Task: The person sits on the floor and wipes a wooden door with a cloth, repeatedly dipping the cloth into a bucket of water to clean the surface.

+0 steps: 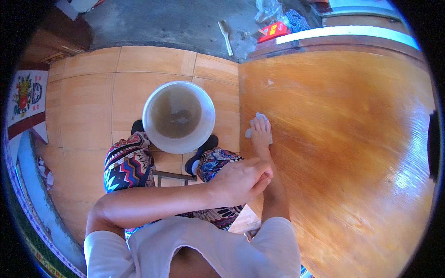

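Observation:
My right hand (261, 131) presses a pale cloth (249, 134) against a glossy orange-brown wooden surface (333, 139), close to its left edge. Bits of the cloth show beyond the fingertips and beside the palm. My left arm reaches across my body, and my left hand (243, 181) is closed in a fist over my right forearm. Nothing shows in that fist. A white bucket (207, 132) of murky greyish-brown water stands in front of me, between my feet.
Orange-tan tiles (88, 102) cover the near floor, with dark grey floor beyond. A pale-handled brush (225, 38) lies there, near a red box (274, 32) and a clear plastic bag (268, 10). A white panel with a flower picture (25, 96) stands at the left.

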Demonstrator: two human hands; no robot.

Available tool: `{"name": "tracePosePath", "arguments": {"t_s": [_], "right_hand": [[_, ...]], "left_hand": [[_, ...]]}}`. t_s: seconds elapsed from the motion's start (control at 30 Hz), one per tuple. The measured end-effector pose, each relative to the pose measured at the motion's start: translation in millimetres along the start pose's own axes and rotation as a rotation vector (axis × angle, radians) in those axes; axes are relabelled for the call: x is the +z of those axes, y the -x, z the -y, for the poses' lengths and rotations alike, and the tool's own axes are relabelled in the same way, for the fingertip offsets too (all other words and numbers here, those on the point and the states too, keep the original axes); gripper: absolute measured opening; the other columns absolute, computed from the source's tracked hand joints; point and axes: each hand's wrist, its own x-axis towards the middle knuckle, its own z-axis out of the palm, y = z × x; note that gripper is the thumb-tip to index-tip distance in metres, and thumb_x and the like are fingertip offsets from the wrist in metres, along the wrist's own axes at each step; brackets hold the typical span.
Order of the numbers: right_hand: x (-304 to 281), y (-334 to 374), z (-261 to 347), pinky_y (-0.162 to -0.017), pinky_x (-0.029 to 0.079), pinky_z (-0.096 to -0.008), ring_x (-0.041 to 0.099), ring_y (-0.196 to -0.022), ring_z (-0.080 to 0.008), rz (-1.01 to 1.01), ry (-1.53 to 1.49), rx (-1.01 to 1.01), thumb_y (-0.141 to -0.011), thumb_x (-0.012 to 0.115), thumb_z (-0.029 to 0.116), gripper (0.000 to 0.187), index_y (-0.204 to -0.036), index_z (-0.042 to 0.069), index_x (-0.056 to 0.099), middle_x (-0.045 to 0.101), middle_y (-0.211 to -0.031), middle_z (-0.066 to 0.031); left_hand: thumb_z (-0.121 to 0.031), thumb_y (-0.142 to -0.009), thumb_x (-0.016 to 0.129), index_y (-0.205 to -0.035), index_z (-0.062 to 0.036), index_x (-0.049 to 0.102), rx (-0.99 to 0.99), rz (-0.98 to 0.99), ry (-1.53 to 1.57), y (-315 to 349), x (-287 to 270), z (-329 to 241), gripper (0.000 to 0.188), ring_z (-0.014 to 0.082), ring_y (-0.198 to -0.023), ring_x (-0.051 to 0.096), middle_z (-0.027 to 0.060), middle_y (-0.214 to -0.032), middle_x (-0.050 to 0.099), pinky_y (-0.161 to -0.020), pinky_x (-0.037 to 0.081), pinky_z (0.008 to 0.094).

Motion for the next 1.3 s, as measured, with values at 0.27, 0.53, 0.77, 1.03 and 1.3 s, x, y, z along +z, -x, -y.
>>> {"name": "tracePosePath", "arguments": {"t_s": [0.27, 0.53, 0.77, 1.03, 1.3], "right_hand": [[-135, 16, -57, -0.117, 0.025, -0.0552, 0.039, -0.144, -0.0251, -0.064, 0.052, 0.148, -0.095, 0.05, 0.021, 0.045, -0.138, 0.031, 0.059, 0.051, -0.151, 0.0026], [-344, 23, -140, -0.112, 0.029, -0.0563, 0.036, -0.144, -0.0333, -0.489, 0.386, 0.615, -0.077, 0.073, 0.013, 0.075, -0.148, 0.025, 0.052, 0.045, -0.157, -0.0011], [-144, -69, -75, -0.12, 0.028, -0.0483, 0.042, -0.142, -0.0304, -0.485, -0.123, 0.247, -0.093, 0.053, 0.016, 0.053, -0.146, 0.011, 0.052, 0.055, -0.144, -0.0086], [-89, 19, -31, -0.119, 0.028, -0.0507, 0.04, -0.144, -0.0219, -0.116, -0.047, 0.125, -0.094, 0.05, 0.023, 0.044, -0.138, 0.021, 0.059, 0.054, -0.147, 0.0005], [-397, 73, -165, -0.114, 0.027, -0.054, 0.038, -0.144, -0.0314, -0.438, 0.372, 0.606, -0.081, 0.071, 0.011, 0.067, -0.144, 0.027, 0.055, 0.051, -0.151, -0.0002]], "left_hand": [[-0.014, -0.094, 0.063, -0.101, -0.0057, 0.06, 0.035, -0.057, -0.071, 1, 2, 3, 0.011, 0.0352, -0.087, 0.067, 0.0156, -0.09, 0.065, -0.075, 0.054, 0.0449], [-0.015, -0.094, 0.063, -0.104, -0.0061, 0.062, 0.066, 0.054, -0.102, 1, 4, 1, 0.013, 0.0342, -0.091, 0.067, 0.0147, -0.093, 0.066, -0.079, 0.054, 0.0444], [-0.014, -0.095, 0.062, -0.107, -0.0061, 0.063, 0.016, 0.05, -0.145, -5, -1, -1, 0.014, 0.033, -0.094, 0.069, 0.0145, -0.101, 0.068, -0.079, 0.056, 0.0428], [-0.017, -0.099, 0.06, -0.109, -0.0077, 0.063, 0.034, 0.081, -0.195, -8, 1, 1, 0.014, 0.0335, -0.096, 0.07, 0.0137, -0.101, 0.07, -0.081, 0.056, 0.0428], [-0.019, -0.098, 0.058, -0.106, -0.0089, 0.062, 0.046, 0.088, -0.186, -6, -2, 4, 0.014, 0.0343, -0.092, 0.07, 0.0135, -0.102, 0.069, -0.079, 0.055, 0.0445]]}}
